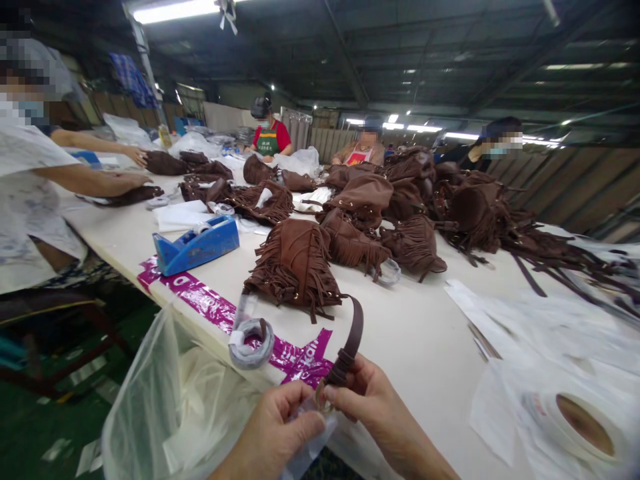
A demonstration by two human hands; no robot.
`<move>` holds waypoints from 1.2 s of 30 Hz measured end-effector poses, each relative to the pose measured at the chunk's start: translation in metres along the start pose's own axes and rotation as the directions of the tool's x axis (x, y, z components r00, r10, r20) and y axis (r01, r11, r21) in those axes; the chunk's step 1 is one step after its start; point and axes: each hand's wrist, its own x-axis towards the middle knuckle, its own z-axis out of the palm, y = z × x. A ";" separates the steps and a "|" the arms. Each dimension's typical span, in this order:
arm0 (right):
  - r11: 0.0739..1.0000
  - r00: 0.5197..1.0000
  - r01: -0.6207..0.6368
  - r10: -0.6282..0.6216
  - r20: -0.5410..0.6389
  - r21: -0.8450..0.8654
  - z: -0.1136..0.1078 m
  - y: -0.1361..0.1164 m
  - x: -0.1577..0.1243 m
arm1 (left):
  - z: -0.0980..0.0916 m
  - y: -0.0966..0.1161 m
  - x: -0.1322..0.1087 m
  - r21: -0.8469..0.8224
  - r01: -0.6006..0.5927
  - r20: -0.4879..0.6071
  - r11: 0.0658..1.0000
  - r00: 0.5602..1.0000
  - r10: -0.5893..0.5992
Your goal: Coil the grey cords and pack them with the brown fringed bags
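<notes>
A brown fringed bag (pixel 300 263) lies on the white table, its dark strap (pixel 355 327) running toward me to the table's front edge. My right hand (pixel 373 400) is closed around the strap's end, near its folded loops. Facing it, my left hand (pixel 287 423) pinches the small metal buckle (pixel 320 395) at the strap's tip. Thin clear plastic hangs just below my fingers. To the left of the strap, a roll wrapped in grey plastic (pixel 251 343) rests on purple tape (pixel 205 303) stuck along the table edge.
A blue tape dispenser (pixel 200 245) stands at the left. Brown fringed bags (pixel 365 197) are heaped across the back. A white tape roll (pixel 575 423) and plastic sheets lie at the right. A clear bag (pixel 165 393) hangs at the front edge. Several people are around the table.
</notes>
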 end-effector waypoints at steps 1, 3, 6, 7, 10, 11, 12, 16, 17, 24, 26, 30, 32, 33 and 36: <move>1.000 1.000 0.016 -0.016 0.013 0.012 0.002 0.001 0.000 | 0.001 0.000 0.001 0.047 -0.031 -0.037 0.998 0.999 0.032; 0.999 0.999 0.045 -0.045 0.026 -0.006 0.003 0.003 -0.001 | 0.002 0.001 0.003 0.164 -0.074 -0.104 0.984 0.990 0.092; 0.995 0.998 0.065 -0.065 0.006 -0.075 0.001 0.007 -0.003 | 0.000 0.007 0.000 0.306 -0.143 -0.081 0.941 0.981 0.176; 0.994 0.998 0.061 -0.061 0.004 -0.089 -0.001 0.008 -0.004 | -0.001 0.011 -0.001 0.335 -0.175 -0.042 0.926 0.979 0.200; 0.995 0.998 0.045 -0.042 0.046 -0.086 -0.002 0.012 -0.005 | -0.004 0.020 -0.006 0.369 -0.243 0.070 0.897 0.970 0.233; 0.996 0.998 0.039 -0.034 0.061 -0.077 -0.002 0.013 -0.005 | -0.005 0.022 -0.008 0.364 -0.246 0.085 0.898 0.969 0.231; 0.997 0.997 0.035 -0.030 0.072 -0.065 -0.001 0.013 -0.005 | -0.005 0.023 -0.009 0.354 -0.236 0.084 0.905 0.972 0.221; 0.999 0.996 0.007 -0.003 0.094 -0.035 0.001 0.010 -0.006 | -0.007 0.018 -0.010 0.163 -0.123 0.029 0.979 0.992 0.120; 0.999 0.996 0.003 0.000 0.085 -0.038 0.000 0.008 -0.007 | -0.008 0.016 -0.010 0.081 -0.098 0.049 0.992 0.994 0.094; 0.993 0.993 0.055 -0.065 -0.099 -0.102 -0.016 -0.004 -0.013 | -0.017 -0.008 -0.017 -0.101 0.058 0.043 0.993 0.998 -0.054; 0.992 0.991 0.059 -0.071 -0.109 -0.109 -0.017 -0.004 -0.014 | -0.018 -0.009 -0.019 -0.066 0.048 0.009 0.997 0.999 -0.048; 0.994 0.992 0.072 -0.080 -0.097 -0.085 -0.016 0.003 -0.015 | -0.018 -0.003 -0.020 0.057 -0.041 0.017 0.998 0.999 0.040; 0.996 0.993 0.074 -0.079 -0.091 -0.055 -0.016 0.008 -0.015 | -0.018 -0.001 -0.019 0.104 -0.051 0.005 0.993 0.999 0.051; 0.997 0.993 0.072 -0.075 -0.087 -0.040 -0.016 0.010 -0.016 | -0.018 -0.001 -0.019 0.108 -0.037 -0.013 0.993 0.999 0.039; 0.998 0.997 0.056 -0.056 -0.058 -0.002 -0.014 0.012 -0.017 | -0.017 -0.006 -0.016 0.068 0.027 -0.059 0.997 0.998 -0.023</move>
